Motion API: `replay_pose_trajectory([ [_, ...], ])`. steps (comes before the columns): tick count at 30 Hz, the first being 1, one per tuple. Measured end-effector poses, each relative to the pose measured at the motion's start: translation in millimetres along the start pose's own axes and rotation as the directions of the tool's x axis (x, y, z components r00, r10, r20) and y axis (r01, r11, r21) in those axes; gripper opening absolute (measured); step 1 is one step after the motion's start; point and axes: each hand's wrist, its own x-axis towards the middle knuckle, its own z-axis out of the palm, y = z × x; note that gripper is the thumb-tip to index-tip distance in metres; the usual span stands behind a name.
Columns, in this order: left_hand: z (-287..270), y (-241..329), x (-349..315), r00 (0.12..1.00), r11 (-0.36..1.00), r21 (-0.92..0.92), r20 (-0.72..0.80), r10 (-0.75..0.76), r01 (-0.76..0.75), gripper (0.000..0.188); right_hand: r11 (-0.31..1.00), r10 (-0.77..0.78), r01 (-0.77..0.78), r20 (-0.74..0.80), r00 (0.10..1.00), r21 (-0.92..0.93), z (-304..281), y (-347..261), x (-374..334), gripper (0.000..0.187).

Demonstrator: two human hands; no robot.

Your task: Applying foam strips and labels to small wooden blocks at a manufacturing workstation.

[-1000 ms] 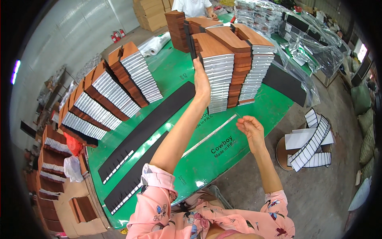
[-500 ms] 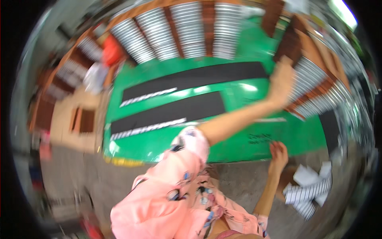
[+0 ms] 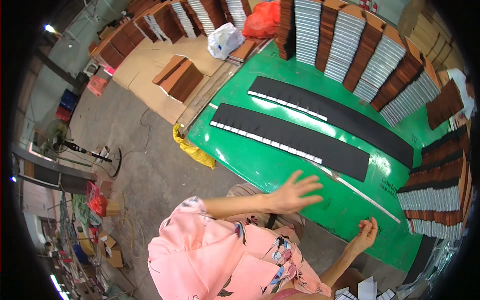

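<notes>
My left hand (image 3: 295, 195) hovers over the front edge of the green tabletop (image 3: 235, 155), its fingers spread and nothing in it. To its right, over the near right part of the table, my right hand (image 3: 365, 236) has its fingers drawn together; whether something small is between them cannot be made out. Beyond the left hand lies a long black strip (image 3: 300, 142) with a row of white labels along part of its near edge. Farther back, roughly parallel, rests a second black strip (image 3: 345, 117), labelled in the same way.
Stacks of brown and silvery pieces (image 3: 345, 45) line the table's far side; more stacks (image 3: 435, 197) stand at the right. Left are a cardboard-covered surface (image 3: 135, 77) with a brown block (image 3: 182, 80), a white plastic bag (image 3: 225, 40) and a red bag (image 3: 262, 20). White-labelled sheets (image 3: 367, 288) lie below right.
My left hand has come back from the stacks at the right to the front edge, empty. The view has swung left. My right hand stays near the table's front side, fingers still together.
</notes>
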Motion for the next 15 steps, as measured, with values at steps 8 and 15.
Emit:
replay_pose_trajectory([
  [8, -149.8, -144.2, -108.4, 0.767, 0.631, 0.443, -0.448, -0.460, 0.637, 0.055, 1.000, -0.026, 0.021, 0.396, 0.918, 0.017, 161.6, 9.2, -42.3, 0.020],
  [15, -314.6, -274.8, -161.7, 0.508, 0.231, 0.455, -0.723, -0.468, 0.860, 0.052, 0.994, 0.096, -0.108, 0.541, 0.836, -0.009, 230.7, 2.9, -63.4, 0.027],
])
